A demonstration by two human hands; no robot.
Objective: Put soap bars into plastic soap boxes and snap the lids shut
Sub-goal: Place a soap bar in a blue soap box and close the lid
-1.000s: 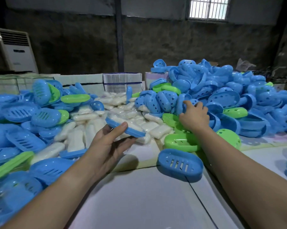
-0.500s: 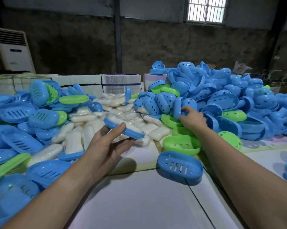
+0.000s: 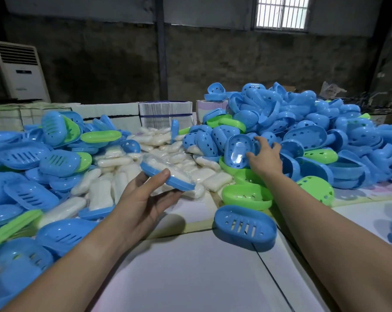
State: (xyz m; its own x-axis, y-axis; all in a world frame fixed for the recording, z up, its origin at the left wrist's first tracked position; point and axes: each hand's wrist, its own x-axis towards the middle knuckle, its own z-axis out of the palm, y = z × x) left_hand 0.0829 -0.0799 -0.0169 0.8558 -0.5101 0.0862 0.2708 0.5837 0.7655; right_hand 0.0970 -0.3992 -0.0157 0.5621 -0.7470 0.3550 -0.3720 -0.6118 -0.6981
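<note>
My left hand (image 3: 143, 197) holds a shallow blue soap-box base (image 3: 168, 177) tilted above the table, thumb on its near rim. A wrapped white soap bar (image 3: 165, 167) lies in that base. My right hand (image 3: 263, 157) reaches into the pile at the right and grips a blue box lid (image 3: 237, 150), which is tipped up so its hollow inside faces me. A heap of wrapped soap bars (image 3: 113, 174) lies at the middle of the table behind my left hand.
Blue and green box halves are heaped on the left (image 3: 32, 158) and piled high on the right (image 3: 303, 122). A closed blue box (image 3: 245, 226) and green halves (image 3: 246, 195) lie near my right forearm. White table surface (image 3: 190, 278) stretches in front. Stacked cartons (image 3: 165, 113) stand behind.
My right hand has pulled a blue lid out of the pile and turned it up on edge. My left hand keeps the base with the soap in much the same place.
</note>
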